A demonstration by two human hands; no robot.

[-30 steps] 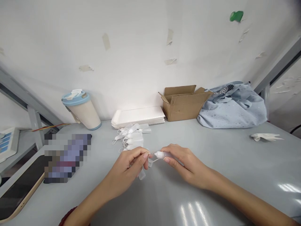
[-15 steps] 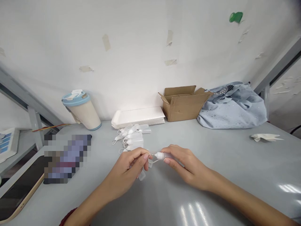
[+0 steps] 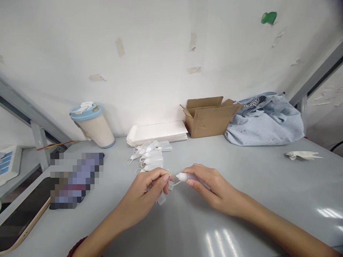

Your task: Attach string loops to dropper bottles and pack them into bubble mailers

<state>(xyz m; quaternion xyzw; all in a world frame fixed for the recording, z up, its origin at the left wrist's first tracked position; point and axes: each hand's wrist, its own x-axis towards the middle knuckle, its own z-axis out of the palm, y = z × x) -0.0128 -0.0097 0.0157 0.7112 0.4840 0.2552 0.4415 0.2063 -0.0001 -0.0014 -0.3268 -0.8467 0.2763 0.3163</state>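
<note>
In my right hand point(image 3: 207, 184) is a small clear squeeze bottle point(image 3: 190, 176) with a white conical top, held on its side and pointing left. A thin needle-like tip point(image 3: 174, 175) runs from the cone to the pinched thumb and forefinger of my left hand point(image 3: 152, 185). What these fingers grip at the tip's end is hidden. A thin white strap point(image 3: 177, 184) hangs from the bottle's neck toward the left fingers. Part of another clear bottle point(image 3: 161, 198) shows just below my left hand. Behind it lies a pile of similar bottles point(image 3: 152, 157) with white tops and looped straps.
A stack of white envelopes point(image 3: 158, 132), an open cardboard box point(image 3: 211, 121) and a light blue cloth bag point(image 3: 268, 125) line the wall. At left are a tumbler point(image 3: 95, 126), a phone point(image 3: 26, 210) and a blurred-out item point(image 3: 80, 182). Crumpled tissue point(image 3: 302, 155) lies at right.
Almost nothing differs. The view has shifted very slightly; both hands keep their hold and position, with the bottle's tip still at the left fingertips.
</note>
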